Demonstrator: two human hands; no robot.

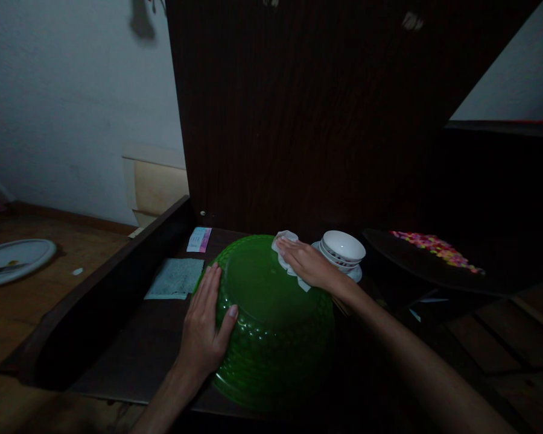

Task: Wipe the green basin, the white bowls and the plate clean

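Note:
A large green plastic basin (271,352) sits bottom up on a dark wooden desk (117,364), its textured side facing me. My left hand (203,331) lies against the basin's left side, fingers stretched out and thumb apart. At the far right edge of the basin's bottom, my right hand (308,262) presses a crumpled white tissue (284,236) against the surface. Part of the tissue is hidden under the fingers. Just beyond that hand are stacked white bowls (342,246) on a saucer (356,274).
A grey-green cloth (175,278) and a small printed packet (200,239) lie left of the basin. A raised dark board (104,301) edges the desk's left side, and a tall dark panel (298,120) rises behind. Colourful small pieces (437,249) rest at right.

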